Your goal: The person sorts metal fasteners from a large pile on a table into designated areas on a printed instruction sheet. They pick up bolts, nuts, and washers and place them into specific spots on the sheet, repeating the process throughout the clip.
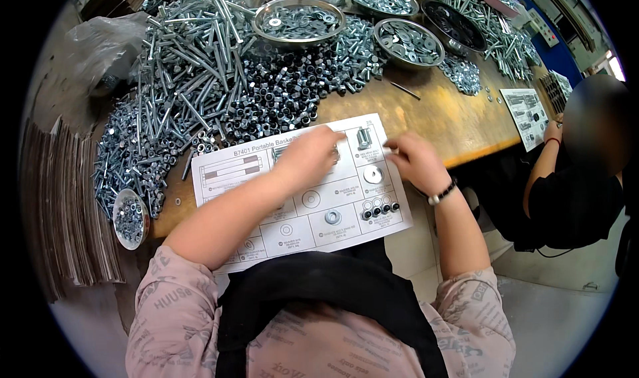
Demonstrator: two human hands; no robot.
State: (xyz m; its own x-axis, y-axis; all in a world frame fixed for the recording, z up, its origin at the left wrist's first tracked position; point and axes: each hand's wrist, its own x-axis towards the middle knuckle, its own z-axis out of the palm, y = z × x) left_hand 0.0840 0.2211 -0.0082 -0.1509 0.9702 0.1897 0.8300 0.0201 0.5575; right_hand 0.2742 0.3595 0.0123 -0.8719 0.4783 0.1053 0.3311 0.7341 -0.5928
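A printed parts sheet [313, 188] lies on the near table edge, divided into boxes with drawings. My left hand [307, 157] is over its upper middle, fingers curled and blurred; what they hold, if anything, is hidden. At the sheet's upper right edge, my right hand [418, 161] has thumb and fingers drawn together; any small thing between them cannot be made out. Between the hands, short bolts [363, 138] lie in a top box. Below them sits a large flat washer [373, 174], then a row of lock nuts [379, 210]. More metal shows beside my left hand.
Heaped bolts [193, 65] and black-topped lock nuts [279, 88] cover the table's left and middle. Steel bowls of washers [408, 43] stand behind. A small bowl [131, 219] sits at the left edge near stacked cardboard [66, 205]. A co-worker [572, 178] sits at right.
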